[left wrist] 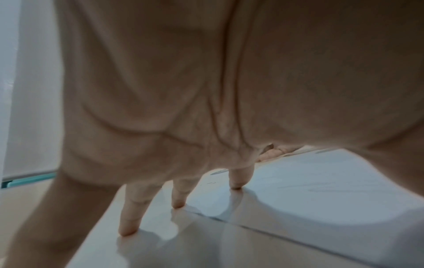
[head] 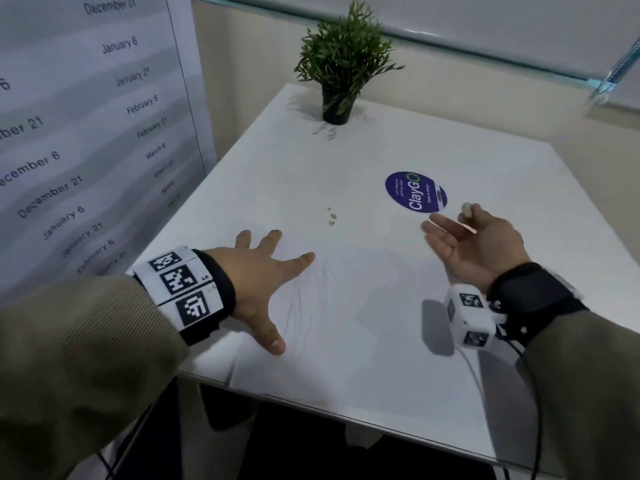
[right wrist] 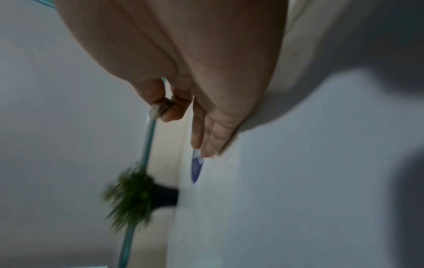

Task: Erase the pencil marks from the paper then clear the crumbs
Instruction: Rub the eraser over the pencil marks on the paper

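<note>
A white sheet of paper point(head: 363, 306) lies on the white table point(head: 450, 161), with faint grey pencil marks point(head: 303, 306) on its left part. My left hand point(head: 270, 289) lies spread flat, with its thumb and forefinger on the sheet's left side. In the left wrist view two fingertips point(left wrist: 236, 185) touch the paper point(left wrist: 321, 199) and one touches the table. My right hand point(head: 471, 220) hovers palm up above the paper's far right and pinches a small grey eraser point(head: 466, 209) point(right wrist: 158, 109) between thumb and forefinger, the other fingers straight. Small crumbs point(head: 332, 217) lie on the table beyond the paper.
A potted green plant point(head: 341, 64) stands at the table's far edge. A round purple ClayGo sticker point(head: 415, 192) is on the tabletop just beyond my right hand. A poster of dates point(head: 86, 133) hangs on the left. The table's near edge point(head: 346, 415) runs below the paper.
</note>
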Demonstrator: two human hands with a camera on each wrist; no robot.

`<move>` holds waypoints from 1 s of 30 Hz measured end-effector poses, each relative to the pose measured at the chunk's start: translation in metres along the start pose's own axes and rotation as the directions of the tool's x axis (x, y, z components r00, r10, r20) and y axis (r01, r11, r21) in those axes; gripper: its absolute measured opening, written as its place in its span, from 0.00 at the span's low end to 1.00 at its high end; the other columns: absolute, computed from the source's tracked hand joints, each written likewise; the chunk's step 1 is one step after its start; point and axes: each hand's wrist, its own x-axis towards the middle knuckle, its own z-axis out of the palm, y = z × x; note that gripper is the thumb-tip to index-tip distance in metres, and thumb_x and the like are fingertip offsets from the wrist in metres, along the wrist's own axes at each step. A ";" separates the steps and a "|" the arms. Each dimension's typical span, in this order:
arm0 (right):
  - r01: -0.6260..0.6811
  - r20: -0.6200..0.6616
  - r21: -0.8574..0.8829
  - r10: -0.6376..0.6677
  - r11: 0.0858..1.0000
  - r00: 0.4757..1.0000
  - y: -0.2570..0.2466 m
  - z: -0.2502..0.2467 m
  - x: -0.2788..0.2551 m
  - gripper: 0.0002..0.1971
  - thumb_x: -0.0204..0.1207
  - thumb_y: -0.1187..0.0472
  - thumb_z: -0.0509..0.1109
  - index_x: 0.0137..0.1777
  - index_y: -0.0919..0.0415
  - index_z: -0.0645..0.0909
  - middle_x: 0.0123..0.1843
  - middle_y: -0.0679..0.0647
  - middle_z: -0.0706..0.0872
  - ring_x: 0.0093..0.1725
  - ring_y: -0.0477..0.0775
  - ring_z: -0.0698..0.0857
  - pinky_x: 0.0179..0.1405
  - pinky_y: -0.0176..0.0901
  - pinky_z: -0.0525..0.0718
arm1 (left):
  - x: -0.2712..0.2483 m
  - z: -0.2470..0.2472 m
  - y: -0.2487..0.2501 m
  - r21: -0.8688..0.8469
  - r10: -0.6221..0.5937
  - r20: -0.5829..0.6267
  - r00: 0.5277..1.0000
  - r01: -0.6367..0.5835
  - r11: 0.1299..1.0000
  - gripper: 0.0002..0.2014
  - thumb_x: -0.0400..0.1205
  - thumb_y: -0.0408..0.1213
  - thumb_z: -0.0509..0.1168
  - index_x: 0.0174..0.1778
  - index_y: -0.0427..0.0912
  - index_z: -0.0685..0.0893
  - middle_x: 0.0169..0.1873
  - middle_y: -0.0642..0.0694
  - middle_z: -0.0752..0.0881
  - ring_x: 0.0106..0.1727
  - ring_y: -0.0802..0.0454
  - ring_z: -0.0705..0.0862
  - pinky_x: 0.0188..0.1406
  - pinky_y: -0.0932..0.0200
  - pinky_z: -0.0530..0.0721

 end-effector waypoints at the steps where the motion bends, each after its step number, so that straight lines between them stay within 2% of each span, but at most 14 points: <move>1: -0.039 0.066 0.010 0.038 0.999 0.997 0.003 0.006 -0.010 0.21 0.91 0.50 0.59 0.35 0.55 0.76 0.70 0.67 0.85 0.58 0.65 0.93 0.56 0.55 0.93 | -0.001 0.002 0.000 -0.004 -0.002 -0.003 1.000 0.002 1.000 0.76 0.53 0.75 0.80 0.78 0.75 0.23 0.84 0.48 0.23 0.85 0.30 0.28 0.77 0.22 0.66; 3: -0.193 0.225 -0.092 0.210 0.977 0.952 0.029 0.022 -0.035 0.18 0.86 0.52 0.64 0.35 0.57 0.75 0.68 0.69 0.85 0.68 0.72 0.88 0.63 0.66 0.89 | -0.003 0.006 0.003 0.009 -0.009 -0.010 1.000 0.009 1.000 0.79 0.48 0.78 0.79 0.77 0.73 0.21 0.84 0.49 0.21 0.85 0.30 0.28 0.76 0.20 0.65; 5: -0.332 0.379 -0.327 0.445 0.885 0.812 0.068 0.039 -0.063 0.12 0.81 0.54 0.67 0.38 0.59 0.77 0.64 0.72 0.86 0.69 0.77 0.85 0.73 0.68 0.82 | -0.003 0.007 0.007 0.025 -0.011 -0.014 1.000 0.011 1.000 0.81 0.47 0.79 0.78 0.78 0.70 0.20 0.83 0.47 0.21 0.85 0.29 0.29 0.76 0.19 0.64; 7: -0.368 0.402 -0.568 0.639 0.736 0.656 0.095 0.046 -0.072 0.13 0.87 0.55 0.63 0.41 0.60 0.78 0.60 0.73 0.89 0.63 0.74 0.89 0.68 0.62 0.84 | -0.004 0.006 0.008 0.028 -0.016 -0.014 1.000 0.017 0.999 0.82 0.46 0.80 0.77 0.78 0.69 0.19 0.83 0.46 0.21 0.85 0.29 0.30 0.76 0.21 0.66; 8: -0.364 0.380 -0.605 0.659 0.708 0.650 0.097 0.050 -0.068 0.16 0.89 0.54 0.60 0.41 0.60 0.78 0.58 0.72 0.90 0.60 0.72 0.91 0.65 0.59 0.86 | -0.004 0.006 0.008 0.028 -0.017 -0.017 1.000 0.018 0.999 0.82 0.46 0.80 0.77 0.79 0.67 0.20 0.83 0.47 0.21 0.85 0.29 0.30 0.76 0.21 0.66; 12: -0.189 0.160 -0.235 0.230 0.953 0.960 0.065 0.060 -0.019 0.20 0.93 0.53 0.57 0.37 0.57 0.76 0.53 0.66 0.89 0.53 0.64 0.93 0.60 0.53 0.89 | -0.006 0.006 0.003 0.014 -0.015 -0.020 1.000 0.015 1.000 0.82 0.46 0.80 0.76 0.80 0.65 0.21 0.84 0.50 0.21 0.86 0.31 0.29 0.76 0.22 0.67; 14: -0.028 0.132 -0.250 0.063 0.968 0.989 0.054 0.060 -0.013 0.20 0.92 0.55 0.57 0.36 0.56 0.75 0.48 0.62 0.85 0.45 0.61 0.90 0.52 0.50 0.89 | -0.005 0.006 0.003 0.011 -0.016 -0.016 1.000 0.017 1.000 0.82 0.46 0.80 0.77 0.80 0.66 0.21 0.83 0.51 0.21 0.86 0.32 0.29 0.76 0.23 0.67; 15: -0.040 0.175 -0.318 0.100 0.947 0.979 0.055 0.061 -0.020 0.20 0.91 0.57 0.58 0.35 0.56 0.75 0.43 0.61 0.83 0.38 0.59 0.86 0.43 0.49 0.87 | -0.005 0.006 0.003 0.011 -0.017 -0.015 1.000 0.017 1.000 0.82 0.46 0.80 0.77 0.80 0.67 0.20 0.83 0.50 0.21 0.86 0.32 0.29 0.76 0.23 0.67; 17: -0.055 0.266 -0.649 0.294 0.758 0.918 0.064 0.065 -0.042 0.18 0.89 0.59 0.60 0.35 0.57 0.77 0.35 0.60 0.80 0.28 0.56 0.77 0.29 0.44 0.77 | -0.004 0.006 0.004 0.011 -0.020 -0.004 1.000 0.020 1.000 0.82 0.46 0.80 0.77 0.79 0.68 0.20 0.83 0.49 0.20 0.85 0.31 0.28 0.76 0.22 0.67; 19: 0.164 0.310 -0.920 0.406 0.357 0.860 0.074 0.069 -0.053 0.17 0.88 0.57 0.62 0.37 0.59 0.80 0.32 0.62 0.83 0.25 0.56 0.77 0.25 0.41 0.74 | -0.004 0.004 0.007 0.012 -0.020 0.012 1.000 0.020 1.000 0.82 0.46 0.80 0.78 0.77 0.69 0.18 0.82 0.47 0.19 0.85 0.30 0.28 0.77 0.21 0.65; 22: 0.394 0.344 -0.917 0.370 -0.067 0.863 0.079 0.080 -0.044 0.22 0.85 0.53 0.62 0.32 0.63 0.84 0.29 0.61 0.87 0.25 0.56 0.81 0.29 0.41 0.81 | -0.005 0.001 0.009 0.017 -0.023 0.033 0.999 0.023 1.000 0.82 0.48 0.78 0.79 0.77 0.69 0.18 0.82 0.45 0.19 0.84 0.27 0.28 0.78 0.22 0.63; 24: 0.373 0.335 -0.906 0.198 -0.202 0.921 0.072 0.086 -0.031 0.22 0.84 0.52 0.64 0.33 0.65 0.86 0.29 0.57 0.88 0.28 0.56 0.83 0.35 0.45 0.84 | -0.007 0.000 0.010 0.018 -0.023 0.033 0.999 0.023 1.000 0.82 0.48 0.78 0.79 0.78 0.68 0.18 0.82 0.45 0.20 0.84 0.28 0.28 0.78 0.22 0.63; 26: 0.398 0.370 -0.877 0.148 -0.271 0.917 0.070 0.088 -0.030 0.20 0.85 0.52 0.64 0.36 0.64 0.86 0.27 0.53 0.86 0.26 0.52 0.81 0.35 0.43 0.82 | -0.008 0.000 0.010 0.012 -0.026 0.030 0.999 0.026 1.000 0.81 0.49 0.77 0.80 0.78 0.68 0.19 0.82 0.45 0.20 0.84 0.28 0.27 0.78 0.23 0.63; 30: 0.520 0.376 -0.799 0.422 -0.303 0.825 0.073 0.086 -0.049 0.25 0.84 0.52 0.61 0.32 0.69 0.82 0.25 0.57 0.84 0.23 0.53 0.77 0.33 0.40 0.81 | -0.007 -0.001 0.011 0.015 -0.023 0.032 0.999 0.022 1.000 0.82 0.50 0.76 0.80 0.79 0.66 0.19 0.83 0.43 0.20 0.84 0.27 0.27 0.79 0.22 0.62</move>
